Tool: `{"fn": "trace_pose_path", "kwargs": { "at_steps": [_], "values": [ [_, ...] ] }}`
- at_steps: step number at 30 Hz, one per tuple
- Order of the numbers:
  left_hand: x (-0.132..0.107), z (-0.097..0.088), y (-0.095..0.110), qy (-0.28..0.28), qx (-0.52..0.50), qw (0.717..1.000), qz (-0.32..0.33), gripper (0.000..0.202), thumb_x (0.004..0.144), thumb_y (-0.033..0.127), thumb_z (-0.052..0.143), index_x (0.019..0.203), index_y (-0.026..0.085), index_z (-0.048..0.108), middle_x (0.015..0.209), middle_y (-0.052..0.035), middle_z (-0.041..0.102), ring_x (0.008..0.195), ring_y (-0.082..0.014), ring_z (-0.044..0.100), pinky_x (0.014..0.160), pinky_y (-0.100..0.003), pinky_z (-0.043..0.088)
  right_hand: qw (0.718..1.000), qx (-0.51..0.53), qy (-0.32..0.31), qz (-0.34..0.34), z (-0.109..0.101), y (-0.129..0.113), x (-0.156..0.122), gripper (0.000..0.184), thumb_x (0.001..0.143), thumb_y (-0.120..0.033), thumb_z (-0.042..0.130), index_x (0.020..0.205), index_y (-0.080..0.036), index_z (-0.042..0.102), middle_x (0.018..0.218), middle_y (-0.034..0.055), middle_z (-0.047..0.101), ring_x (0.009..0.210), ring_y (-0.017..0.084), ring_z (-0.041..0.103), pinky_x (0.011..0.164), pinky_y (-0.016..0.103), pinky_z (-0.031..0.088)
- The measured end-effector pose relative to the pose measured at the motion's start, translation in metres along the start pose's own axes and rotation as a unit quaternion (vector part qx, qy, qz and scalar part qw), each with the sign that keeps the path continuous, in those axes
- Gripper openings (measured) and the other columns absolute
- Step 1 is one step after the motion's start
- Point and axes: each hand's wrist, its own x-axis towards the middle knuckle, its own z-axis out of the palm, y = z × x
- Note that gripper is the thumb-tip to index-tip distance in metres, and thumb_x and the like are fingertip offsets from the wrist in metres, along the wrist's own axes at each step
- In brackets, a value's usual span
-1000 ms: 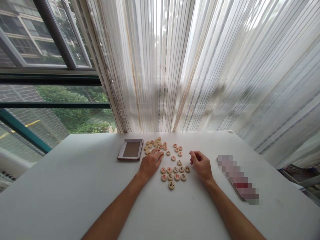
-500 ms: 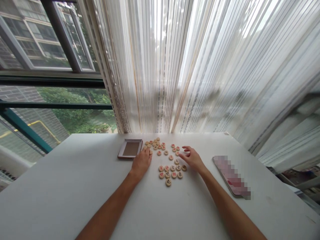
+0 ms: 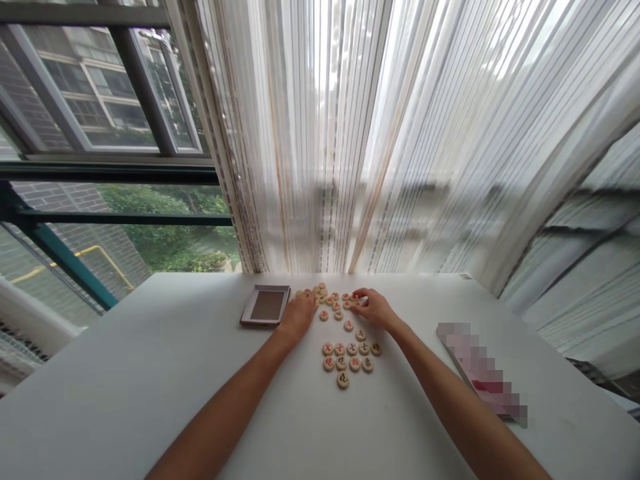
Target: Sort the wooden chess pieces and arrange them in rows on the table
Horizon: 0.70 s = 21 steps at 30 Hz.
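Several round wooden chess discs with red or black characters lie on a white table (image 3: 125, 373). A loose heap of discs (image 3: 330, 300) sits near the far edge. A neat cluster of discs (image 3: 350, 357) sits closer to me in two rows with one below. My left hand (image 3: 299, 313) rests palm down on the left side of the heap, fingers curled over discs. My right hand (image 3: 374, 308) reaches into the heap's right side, fingertips pinched on a disc with red marking.
A small open box (image 3: 265, 305) with a brown inside lies just left of my left hand. A flat blurred-out item (image 3: 483, 373) lies at the right. Sheer striped curtains hang behind the table's far edge; a window is at left.
Both hands moved away from me into the far heap. The right hand, open half a second ago, now curls its fingers on a disc. The view tilted slightly.
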Motion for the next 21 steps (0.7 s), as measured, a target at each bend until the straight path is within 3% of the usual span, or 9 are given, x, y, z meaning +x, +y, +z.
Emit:
{"fn": "trace_pose_path", "kwargs": {
  "at_steps": [7, 12, 17, 21],
  "values": [
    [0.017, -0.005, -0.004, -0.021, 0.007, 1.000, 0.019, 0.022, 0.095, 0.033, 0.051, 0.107, 0.018, 0.062, 0.105, -0.0117, 0.068, 0.097, -0.0252, 0.066, 0.083, -0.033, 0.049, 1.000, 0.009, 0.015, -0.008, 0.008, -0.009, 0.014, 0.026, 0.074, -0.033, 0.076, 0.097, -0.022, 0.073, 0.095, 0.0052, 0.068, 0.069, 0.015, 0.063, 0.073, 0.029, 0.051],
    [0.042, -0.015, -0.007, -0.041, 0.008, 0.999, 0.026, 0.028, 0.094, 0.040, 0.051, 0.111, 0.022, 0.064, 0.111, -0.0116, 0.068, 0.098, -0.0257, 0.066, 0.083, -0.033, 0.049, 0.999, 0.038, 0.032, 0.001, 0.009, -0.014, 0.014, 0.025, 0.077, -0.036, 0.074, 0.099, -0.022, 0.073, 0.097, 0.0064, 0.069, 0.071, 0.016, 0.067, 0.073, 0.030, 0.052],
    [0.073, -0.018, 0.006, -0.081, 0.019, 0.996, 0.026, 0.028, 0.093, 0.040, 0.055, 0.108, 0.021, 0.068, 0.110, -0.0107, 0.068, 0.101, -0.0271, 0.065, 0.086, -0.038, 0.050, 0.995, 0.080, 0.054, 0.017, 0.004, -0.010, 0.002, 0.026, 0.082, -0.038, 0.068, 0.101, -0.022, 0.072, 0.101, 0.0078, 0.069, 0.075, 0.019, 0.071, 0.068, 0.029, 0.055],
    [0.089, -0.014, 0.023, -0.124, 0.038, 0.992, -0.001, 0.029, 0.094, 0.033, 0.058, 0.118, 0.016, 0.060, 0.119, -0.0099, 0.062, 0.102, -0.0239, 0.063, 0.087, -0.043, 0.053, 0.990, 0.117, 0.071, 0.026, -0.010, -0.007, -0.019, 0.026, 0.084, -0.040, 0.064, 0.102, -0.023, 0.071, 0.104, 0.0079, 0.071, 0.080, 0.021, 0.071, 0.066, 0.030, 0.056]
  ]
}}
